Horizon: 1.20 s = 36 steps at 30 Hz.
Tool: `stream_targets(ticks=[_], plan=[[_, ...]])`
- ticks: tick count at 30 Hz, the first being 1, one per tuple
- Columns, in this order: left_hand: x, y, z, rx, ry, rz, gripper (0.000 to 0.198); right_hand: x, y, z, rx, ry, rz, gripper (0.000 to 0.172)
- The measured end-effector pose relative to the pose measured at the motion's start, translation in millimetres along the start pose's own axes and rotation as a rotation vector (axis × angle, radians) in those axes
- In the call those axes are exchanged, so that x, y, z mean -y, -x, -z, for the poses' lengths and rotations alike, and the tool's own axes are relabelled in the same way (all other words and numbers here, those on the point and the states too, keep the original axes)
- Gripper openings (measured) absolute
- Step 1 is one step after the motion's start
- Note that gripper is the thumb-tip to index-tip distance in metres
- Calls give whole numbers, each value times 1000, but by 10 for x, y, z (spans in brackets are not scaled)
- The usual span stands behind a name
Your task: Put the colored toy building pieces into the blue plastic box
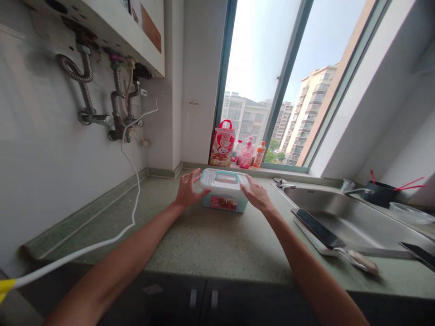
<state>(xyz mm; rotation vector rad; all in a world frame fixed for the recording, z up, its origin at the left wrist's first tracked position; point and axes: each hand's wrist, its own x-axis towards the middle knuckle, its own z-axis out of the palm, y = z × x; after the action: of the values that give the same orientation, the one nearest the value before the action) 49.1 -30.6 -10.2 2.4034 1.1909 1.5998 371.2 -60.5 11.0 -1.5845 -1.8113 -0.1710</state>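
A small plastic storage box stands upright on the counter, pale teal below, with a picture label on its front. Its whitish lid is on and carries a teal-edged handle lying flat. At the box's left end is my left hand, its fingers spread and its thumb reaching over the front corner; whether it presses on the box is hard to tell. My right hand grips the right end, thumb on the lid's edge and fingers along the side. The fingertips on the far side are partly hidden.
Behind the box, a red-handled bag, a pink pump bottle and an orange-capped bottle line the windowsill. A sink lies right, with a phone at its near edge. A white cable crosses the left counter.
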Motion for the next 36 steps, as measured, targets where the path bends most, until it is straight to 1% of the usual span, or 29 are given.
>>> stream_targets(ticks=[3, 5, 6, 8, 10, 12, 14, 16, 19, 22, 24, 26, 28, 30, 32, 34, 35, 36], plan=[[0, 0, 5, -7, -9, 10, 91, 146, 59, 7, 33, 4, -31, 63], [30, 2, -10, -22, -4, 8, 89, 174, 67, 21, 24, -19, -9, 64], [56, 5, -29, -29, 1, 14, 87, 170, 66, 27, 17, -46, 33, 64], [131, 17, -87, -28, 9, 65, 84, 136, 53, 33, 28, -117, 188, 60], [219, 34, -163, 6, -7, 174, 87, 82, 32, 29, 57, -178, 368, 53], [296, 53, -235, 59, -41, 275, 95, 25, 8, 23, 61, -188, 456, 44], [347, 66, -286, 105, -68, 319, 104, -27, -17, 25, 34, -131, 440, 40], [376, 72, -310, 125, -90, 338, 109, -79, -40, 42, -1, -16, 373, 37], [407, 80, -311, 126, -125, 377, 111, -191, -70, 90, -57, 174, 235, 35], [441, 97, -308, 128, -125, 400, 111, -389, -88, 148, -112, 316, 87, 35], [457, 110, -314, 156, -132, 395, 113, -567, -88, 188, -155, 382, -18, 35], [464, 120, -328, 204, -149, 355, 111, -752, -76, 226, -198, 414, -108, 36], [467, 126, -345, 260, -161, 297, 106, -896, -53, 250, -243, 410, -153, 38], [471, 129, -359, 309, -165, 257, 103, -952, -25, 246, -275, 383, -150, 42], [476, 130, -369, 341, -160, 243, 101, -897, 1, 197, -293, 354, -113, 51], [478, 129, -372, 364, -153, 241, 98, -737, 26, 92, -298, 331, -35, 59], [475, 127, -372, 378, -153, 244, 97, -631, 39, 16, -282, 318, 26, 62], [470, 125, -370, 393, -157, 249, 96, -515, 52, -73, -236, 297, 101, 63]])
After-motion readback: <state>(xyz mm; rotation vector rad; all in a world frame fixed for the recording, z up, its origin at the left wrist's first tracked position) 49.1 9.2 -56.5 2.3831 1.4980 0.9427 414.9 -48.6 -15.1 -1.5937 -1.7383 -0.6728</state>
